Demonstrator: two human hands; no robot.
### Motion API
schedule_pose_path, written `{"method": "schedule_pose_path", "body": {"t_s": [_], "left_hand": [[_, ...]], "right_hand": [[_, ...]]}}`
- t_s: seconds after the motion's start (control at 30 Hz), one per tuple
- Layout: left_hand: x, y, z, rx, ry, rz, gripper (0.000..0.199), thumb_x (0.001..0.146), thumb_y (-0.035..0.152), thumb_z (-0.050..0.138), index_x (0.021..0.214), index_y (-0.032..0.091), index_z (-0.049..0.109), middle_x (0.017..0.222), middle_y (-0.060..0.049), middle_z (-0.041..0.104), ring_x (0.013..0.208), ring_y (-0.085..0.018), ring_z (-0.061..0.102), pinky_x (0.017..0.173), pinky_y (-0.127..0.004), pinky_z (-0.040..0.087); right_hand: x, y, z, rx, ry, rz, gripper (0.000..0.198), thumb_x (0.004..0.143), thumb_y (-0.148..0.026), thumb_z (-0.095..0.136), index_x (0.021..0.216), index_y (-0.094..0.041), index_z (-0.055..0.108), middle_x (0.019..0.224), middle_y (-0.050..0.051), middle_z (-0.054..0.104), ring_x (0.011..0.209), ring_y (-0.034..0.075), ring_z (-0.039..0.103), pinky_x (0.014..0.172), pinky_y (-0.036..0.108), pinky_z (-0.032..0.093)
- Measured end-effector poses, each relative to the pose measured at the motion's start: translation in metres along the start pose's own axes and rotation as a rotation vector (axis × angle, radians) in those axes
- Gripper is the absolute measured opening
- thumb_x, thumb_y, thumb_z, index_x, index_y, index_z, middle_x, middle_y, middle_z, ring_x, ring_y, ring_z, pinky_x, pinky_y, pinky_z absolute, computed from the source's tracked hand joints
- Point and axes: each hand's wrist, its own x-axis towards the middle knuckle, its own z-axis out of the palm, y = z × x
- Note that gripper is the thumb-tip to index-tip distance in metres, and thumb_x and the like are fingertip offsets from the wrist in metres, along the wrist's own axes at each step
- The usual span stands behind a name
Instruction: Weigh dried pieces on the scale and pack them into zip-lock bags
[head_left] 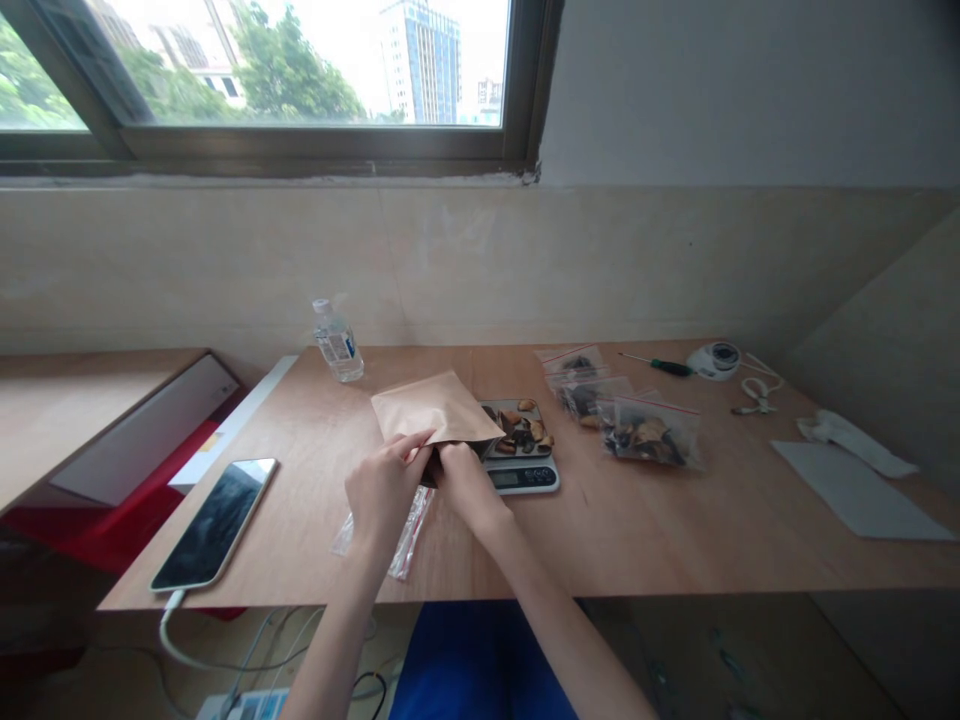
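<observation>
A brown kraft paper bag [431, 405] lies tilted over the table with its mouth toward me. My left hand [386, 480] pinches the near rim of that mouth between thumb and fingers. Into the dark opening reaches my right hand [461, 480]; its fingers are hidden inside the bag. Right beside the bag is a digital kitchen scale [517, 478], partly covered by it. Brown dried pieces, like sliced mushrooms [529, 430], are spread on the scale's plate. Under my hands are clear zip bags [409, 535], lying flat.
Several zip bags of dried pieces [649, 440] lie right of the scale. Behind them are a screwdriver [667, 367] and a white dome camera [714, 360]. A water bottle [339, 343] stands at the back left; a phone [215, 525] on a cable lies at the left edge.
</observation>
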Motion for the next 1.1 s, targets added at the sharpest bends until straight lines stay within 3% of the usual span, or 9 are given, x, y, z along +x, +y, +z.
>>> {"method": "schedule_pose_path", "body": {"t_s": [0.1, 0.2, 0.37, 0.57, 0.73, 0.93, 1.0, 1.1], "left_hand": [[0.003, 0.002, -0.002, 0.006, 0.028, 0.002, 0.023, 0.082, 0.038, 0.054, 0.100, 0.036, 0.069, 0.093, 0.003, 0.072, 0.079, -0.017, 0.066, 0.057, -0.023, 0.034], [0.006, 0.002, -0.004, 0.003, 0.043, 0.008, 0.024, 0.083, 0.039, 0.053, 0.100, 0.035, 0.069, 0.092, 0.002, 0.072, 0.077, -0.017, 0.066, 0.056, -0.023, 0.034], [0.012, 0.000, -0.008, -0.002, 0.051, 0.014, 0.024, 0.083, 0.039, 0.052, 0.101, 0.035, 0.069, 0.089, 0.002, 0.072, 0.077, -0.018, 0.065, 0.055, -0.023, 0.033], [0.023, 0.003, -0.022, 0.019, 0.155, -0.014, 0.023, 0.082, 0.041, 0.053, 0.095, 0.035, 0.070, 0.082, 0.001, 0.072, 0.075, -0.019, 0.064, 0.054, -0.024, 0.034], [0.055, 0.013, -0.037, -0.032, 0.312, 0.001, 0.024, 0.081, 0.043, 0.052, 0.095, 0.034, 0.070, 0.084, 0.001, 0.072, 0.077, -0.021, 0.064, 0.058, -0.027, 0.038], [0.111, 0.009, -0.038, -0.216, 0.232, 0.023, 0.026, 0.079, 0.037, 0.053, 0.097, 0.028, 0.070, 0.087, -0.001, 0.071, 0.079, -0.019, 0.064, 0.066, -0.027, 0.045], [0.119, 0.006, -0.035, -0.304, 0.295, 0.102, 0.028, 0.081, 0.036, 0.050, 0.101, 0.024, 0.067, 0.096, -0.003, 0.069, 0.082, -0.017, 0.063, 0.070, -0.027, 0.047], [0.114, 0.004, -0.031, -0.345, 0.496, 0.210, 0.027, 0.085, 0.032, 0.047, 0.102, 0.018, 0.063, 0.104, -0.007, 0.063, 0.093, -0.017, 0.060, 0.084, -0.031, 0.046]], "right_hand": [[-0.016, -0.003, -0.014, 0.034, 0.047, -0.021, 0.035, 0.083, -0.008, 0.049, 0.117, -0.017, 0.055, 0.109, 0.011, 0.061, 0.106, 0.022, 0.057, 0.090, 0.034, 0.045], [-0.027, -0.005, -0.024, 0.153, 0.165, -0.081, 0.027, 0.083, -0.011, 0.053, 0.108, -0.020, 0.059, 0.107, 0.008, 0.058, 0.103, 0.020, 0.056, 0.091, 0.034, 0.045], [-0.042, 0.000, -0.037, 0.366, 0.337, -0.129, 0.014, 0.081, -0.020, 0.060, 0.094, -0.023, 0.064, 0.099, 0.004, 0.058, 0.096, 0.017, 0.058, 0.080, 0.030, 0.051], [-0.056, 0.033, -0.053, 0.515, 0.438, 0.012, 0.018, 0.076, -0.029, 0.068, 0.093, -0.022, 0.064, 0.096, 0.005, 0.059, 0.086, 0.017, 0.060, 0.071, 0.028, 0.053], [-0.055, 0.073, -0.063, 0.567, 0.523, 0.149, 0.024, 0.074, -0.036, 0.068, 0.091, -0.019, 0.064, 0.094, 0.006, 0.063, 0.085, 0.018, 0.063, 0.079, 0.032, 0.053], [-0.044, 0.095, -0.070, 0.593, 0.558, 0.246, 0.028, 0.074, -0.041, 0.065, 0.088, -0.017, 0.064, 0.085, 0.008, 0.069, 0.081, 0.020, 0.065, 0.078, 0.037, 0.053], [-0.039, 0.096, -0.071, 0.600, 0.544, 0.232, 0.028, 0.074, -0.041, 0.066, 0.087, -0.017, 0.063, 0.085, 0.008, 0.069, 0.082, 0.020, 0.066, 0.079, 0.037, 0.053], [-0.028, 0.098, -0.075, 0.615, 0.519, 0.194, 0.028, 0.073, -0.040, 0.066, 0.088, -0.017, 0.063, 0.086, 0.007, 0.069, 0.082, 0.020, 0.066, 0.080, 0.036, 0.053]]}}
